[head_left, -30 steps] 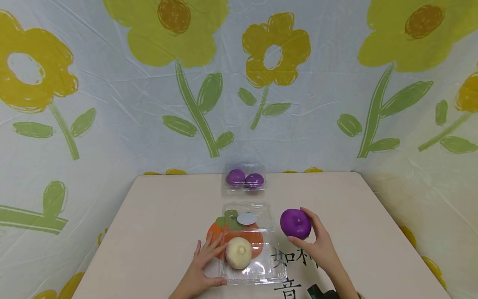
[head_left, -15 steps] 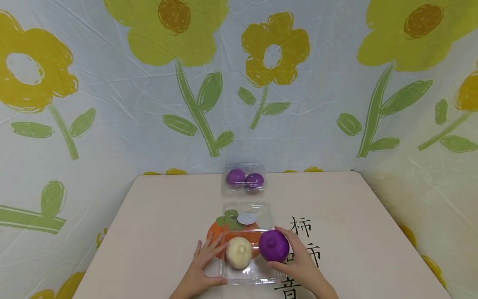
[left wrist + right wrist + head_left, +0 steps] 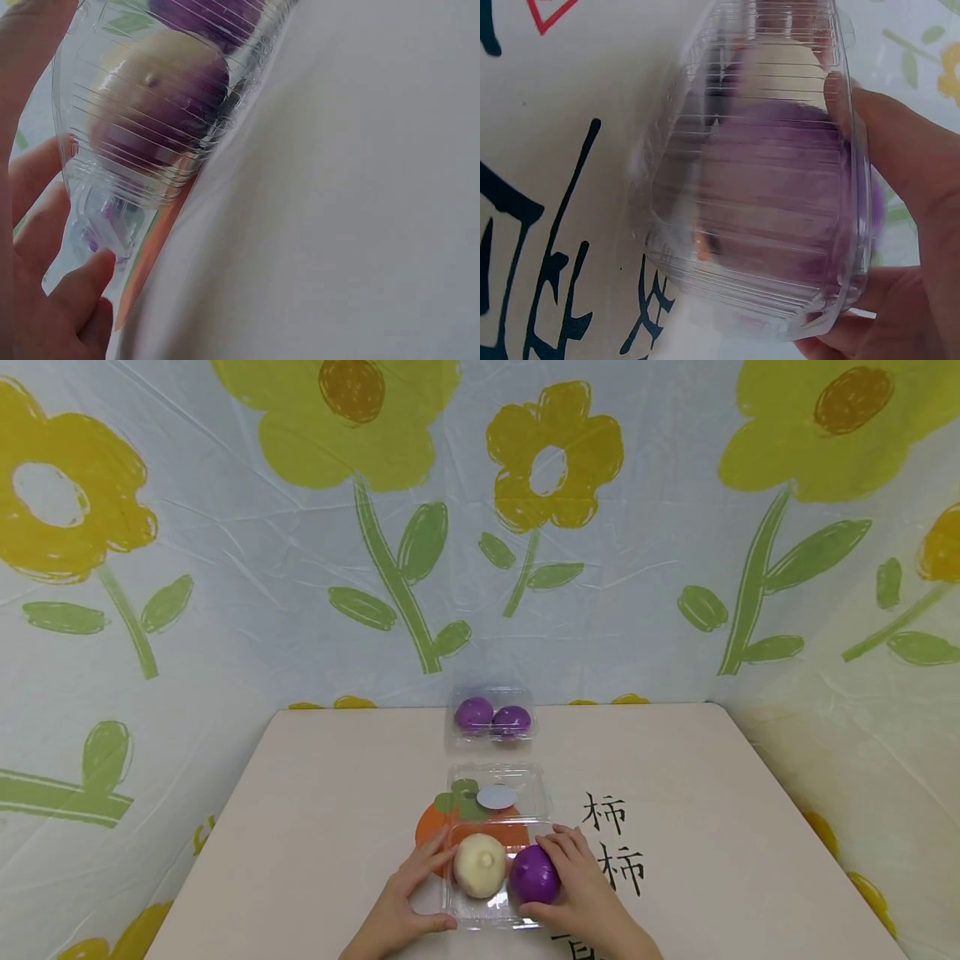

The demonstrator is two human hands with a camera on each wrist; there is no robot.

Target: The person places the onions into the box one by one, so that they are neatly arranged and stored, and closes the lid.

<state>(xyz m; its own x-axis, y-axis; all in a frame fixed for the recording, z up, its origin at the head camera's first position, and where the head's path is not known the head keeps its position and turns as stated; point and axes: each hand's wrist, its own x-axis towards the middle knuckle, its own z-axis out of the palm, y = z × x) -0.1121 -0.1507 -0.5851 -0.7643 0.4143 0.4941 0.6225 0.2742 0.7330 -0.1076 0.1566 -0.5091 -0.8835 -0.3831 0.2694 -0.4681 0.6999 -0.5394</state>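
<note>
A clear plastic clamshell box (image 3: 491,914) lies with its lid folded back on the table. In its left half sits a purple-and-white turnip (image 3: 480,866), pale side up with a small nub. A second turnip (image 3: 535,875), purple side up, is in the right half, and my right hand (image 3: 581,885) holds it with thumb and fingers around its right side. My left hand (image 3: 408,893) spans the box's left end, fingertips at the rim and thumb by the front corner. The right wrist view shows the purple turnip (image 3: 780,187) through the ribbed box wall.
A closed clear box (image 3: 493,735) with two purple turnips stands at the table's back edge. The lid (image 3: 532,785) of the nearer box bears a white oval label (image 3: 497,797). An orange persimmon print (image 3: 431,827) and black characters (image 3: 622,864) mark the tabletop.
My right hand has carried the purple turnip leftward and down into the box's right half, beside the pale one. The left hand has stayed at the box's left end.
</note>
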